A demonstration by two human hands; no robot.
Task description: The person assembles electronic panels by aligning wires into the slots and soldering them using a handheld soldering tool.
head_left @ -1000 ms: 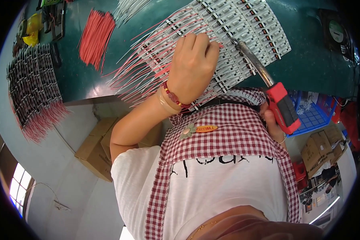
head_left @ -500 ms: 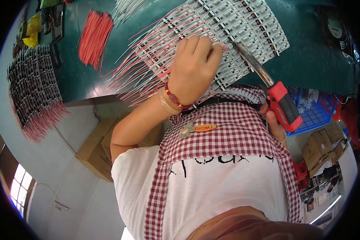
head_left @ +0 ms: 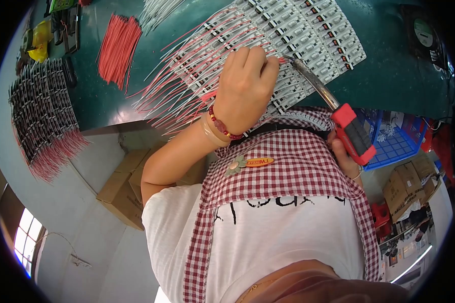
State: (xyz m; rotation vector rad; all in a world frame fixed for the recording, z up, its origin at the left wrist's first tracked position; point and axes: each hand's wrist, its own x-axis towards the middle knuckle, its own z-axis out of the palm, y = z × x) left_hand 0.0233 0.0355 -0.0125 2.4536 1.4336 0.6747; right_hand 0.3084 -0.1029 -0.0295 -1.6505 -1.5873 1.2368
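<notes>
My left hand [head_left: 247, 83] is closed in a pinch over a panel of small circuit boards [head_left: 306, 30]. A short bit of red wire [head_left: 282, 60] shows just past its fingertips; most of what it grips is hidden by the hand. My right hand [head_left: 343, 155], partly behind the handle, is wrapped round a soldering iron [head_left: 322, 91] with a red and black grip. Its dark tip points up and left, at the red wire end beside my left fingers; whether they touch I cannot tell. Many red and white wires [head_left: 162, 98] fan out leftward from the panel.
On the green table [head_left: 93, 101] lie a bundle of red wires [head_left: 119, 50] and a bundle of white wires [head_left: 159, 12]. Wired boards [head_left: 43, 106] hang over the left edge. A black round object [head_left: 423, 35] sits far right. A blue basket [head_left: 397, 146] stands below the table's right side.
The soldering iron has shifted left and slightly up, bringing its tip closer to my left fingertips. My left hand has barely moved and stays pinched over the panel.
</notes>
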